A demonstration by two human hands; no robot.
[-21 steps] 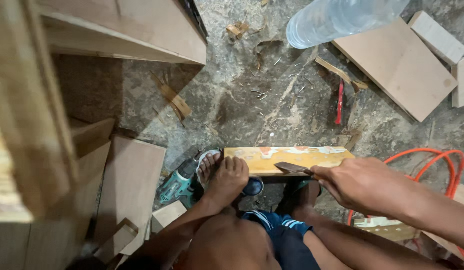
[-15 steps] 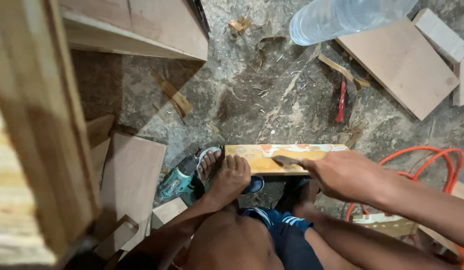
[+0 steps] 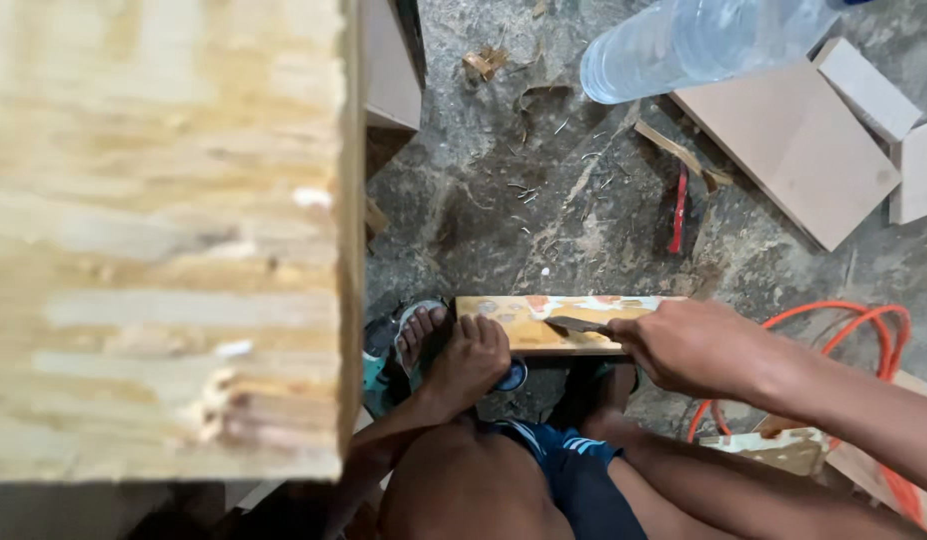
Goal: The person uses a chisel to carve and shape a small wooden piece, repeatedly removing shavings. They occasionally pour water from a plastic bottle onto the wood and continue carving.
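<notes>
A short wooden strip (image 3: pixel 543 318) with orange and white paint blotches lies across the stone floor in front of my knees. My left hand (image 3: pixel 470 365) presses down on its left end, fingers curled over the edge. My right hand (image 3: pixel 693 345) grips a dark metal blade (image 3: pixel 578 325) whose tip rests flat on the strip's top face near the middle. The blade's handle is hidden inside my fist. My toes in a sandal (image 3: pixel 415 340) sit just left of my left hand.
A plywood panel edge (image 3: pixel 163 240) close to the camera fills the left half. A clear plastic bottle (image 3: pixel 703 40), flat boards (image 3: pixel 793 150) and a red-handled tool (image 3: pixel 677 210) lie on the floor beyond. An orange cable (image 3: pixel 863 318) loops at right.
The view has swung, so the plywood panel now covers the left side. My right hand has pushed the blade a little leftward along the strip. My left hand stays on the strip's end.
</notes>
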